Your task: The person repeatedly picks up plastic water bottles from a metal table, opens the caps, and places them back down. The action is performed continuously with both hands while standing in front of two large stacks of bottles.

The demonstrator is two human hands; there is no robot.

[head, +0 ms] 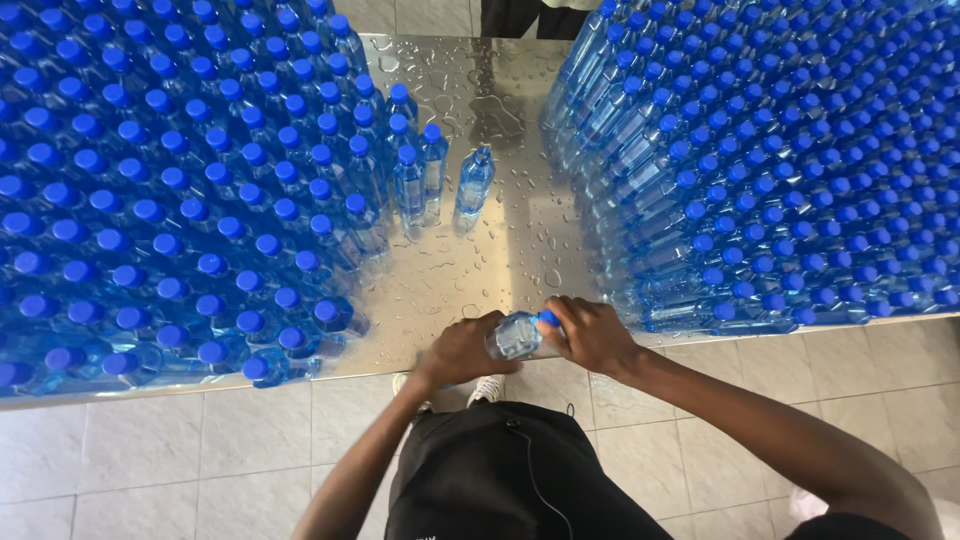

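The person stands at the near edge of a wet steel table (pixel 480 250) and works on one clear bottle (pixel 512 336), held tipped on its side just off that edge. The left hand (pixel 462 350) is wrapped around the bottle's body, and the right hand (pixel 592 335) is closed over its neck, fingers clamped on the blue cap (pixel 548 318). Both grips are firm on the same bottle; whether the cap is fully seated cannot be told from this view.

Most of the work looks done, judging by how the table is filled. To the left of the held bottle a large block of capped bottles (pixel 160 190) stands upright in tight rows, every top blue. To its right a second block (pixel 770 160) is packed just as densely and runs out past the table's far side. Between the two blocks a bare strip of metal, beaded with water drops, leads away from the held bottle. On that strip, well beyond the held bottle, one lone bottle (pixel 474 182) stands apart, with a few others (pixel 412 180) just beside it at the fringe of the left block. All of these show blue tops as well.

So the bottle in hand seems to be the only one not yet set down among the rest; no uncapped bottles are visible anywhere on the table
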